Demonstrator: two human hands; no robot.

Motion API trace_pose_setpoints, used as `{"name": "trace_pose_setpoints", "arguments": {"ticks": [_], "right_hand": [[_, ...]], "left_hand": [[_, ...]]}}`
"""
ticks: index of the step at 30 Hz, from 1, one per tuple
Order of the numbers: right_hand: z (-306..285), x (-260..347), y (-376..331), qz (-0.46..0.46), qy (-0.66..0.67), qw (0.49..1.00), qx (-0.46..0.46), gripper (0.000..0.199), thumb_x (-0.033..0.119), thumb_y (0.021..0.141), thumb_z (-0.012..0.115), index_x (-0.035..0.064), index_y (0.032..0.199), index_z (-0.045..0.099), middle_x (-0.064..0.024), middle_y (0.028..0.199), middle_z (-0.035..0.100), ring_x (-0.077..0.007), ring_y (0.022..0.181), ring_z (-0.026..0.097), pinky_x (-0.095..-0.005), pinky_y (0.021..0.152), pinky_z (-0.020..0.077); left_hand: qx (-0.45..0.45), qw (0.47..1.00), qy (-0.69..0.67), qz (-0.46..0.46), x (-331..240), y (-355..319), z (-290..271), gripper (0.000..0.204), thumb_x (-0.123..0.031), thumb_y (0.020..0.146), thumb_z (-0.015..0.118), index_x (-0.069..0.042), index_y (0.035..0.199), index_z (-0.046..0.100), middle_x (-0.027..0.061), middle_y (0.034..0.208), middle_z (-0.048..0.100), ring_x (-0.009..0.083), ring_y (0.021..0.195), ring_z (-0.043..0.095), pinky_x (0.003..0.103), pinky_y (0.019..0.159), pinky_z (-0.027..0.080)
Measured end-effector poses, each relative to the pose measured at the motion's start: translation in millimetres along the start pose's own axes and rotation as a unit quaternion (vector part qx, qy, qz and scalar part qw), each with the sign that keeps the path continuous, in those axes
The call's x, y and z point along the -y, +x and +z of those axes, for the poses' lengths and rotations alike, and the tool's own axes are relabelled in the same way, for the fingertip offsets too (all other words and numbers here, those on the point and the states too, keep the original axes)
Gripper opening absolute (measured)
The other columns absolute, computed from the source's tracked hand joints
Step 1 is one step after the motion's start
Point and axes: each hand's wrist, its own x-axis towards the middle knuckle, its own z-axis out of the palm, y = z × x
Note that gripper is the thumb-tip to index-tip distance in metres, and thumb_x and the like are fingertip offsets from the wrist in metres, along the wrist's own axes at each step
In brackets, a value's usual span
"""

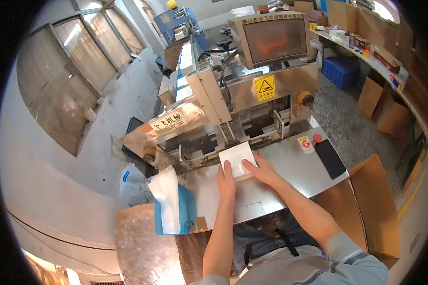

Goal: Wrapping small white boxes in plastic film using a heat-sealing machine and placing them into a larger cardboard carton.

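Observation:
A flat white square piece, perhaps a box or a stack of sheets, is held between my two hands at the front of a metal machine. My left hand grips its left edge, thumb on top. From the right side, my right hand grips it, its thumb also lying on the upper face. The fingers beneath are hidden. The far edge of the white piece is close to the machine's opening, below a slanted metal cylinder.
A blue bin with white sheets stands left on the steel tabletop. To the right are a black phone and a red button. A screen rises above the machine. Cardboard boxes stand at the lower right.

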Motion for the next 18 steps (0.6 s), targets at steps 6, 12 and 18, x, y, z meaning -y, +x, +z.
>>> {"name": "trace_pose_setpoints", "arguments": {"ticks": [6, 12, 18], "right_hand": [[-55, 9, -40, 0.128, 0.332, 0.934, 0.043, 0.092, 0.018, 0.081, 0.082, 0.0010, 0.152, 0.027, -0.0221, 0.124, 0.060, -0.0256, 0.108, 0.063, -0.0345, 0.095, 0.0497], [-69, 0, -77, 0.075, 0.402, 0.912, 0.033, 0.104, 0.007, 0.073, 0.084, -0.0061, 0.153, 0.020, -0.0218, 0.135, 0.055, -0.0253, 0.120, 0.058, -0.0352, 0.101, 0.0470], [-84, -14, -108, 0.012, 0.346, 0.935, 0.073, 0.102, 0.004, 0.070, 0.086, -0.0050, 0.152, 0.026, -0.0161, 0.139, 0.053, -0.0238, 0.124, 0.055, -0.0353, 0.105, 0.0441]], "left_hand": [[0.052, 0.947, -0.268, -0.169, 23, -11, -11, 0.057, -0.047, 0.101, 0.053, 0.004, 0.128, 0.053, 0.0167, 0.119, 0.063, 0.0223, 0.105, 0.064, 0.035, 0.090, 0.053], [0.036, 0.937, -0.310, -0.155, 41, 96, 10, 0.052, -0.033, 0.097, 0.063, 0.002, 0.131, 0.046, 0.0179, 0.120, 0.061, 0.0250, 0.099, 0.067, 0.034, 0.082, 0.058], [0.009, 0.962, -0.229, -0.147, 37, 96, -10, 0.025, -0.019, 0.097, 0.065, 0.002, 0.108, 0.060, 0.0118, 0.097, 0.067, 0.0223, 0.086, 0.069, 0.032, 0.080, 0.060]]}}
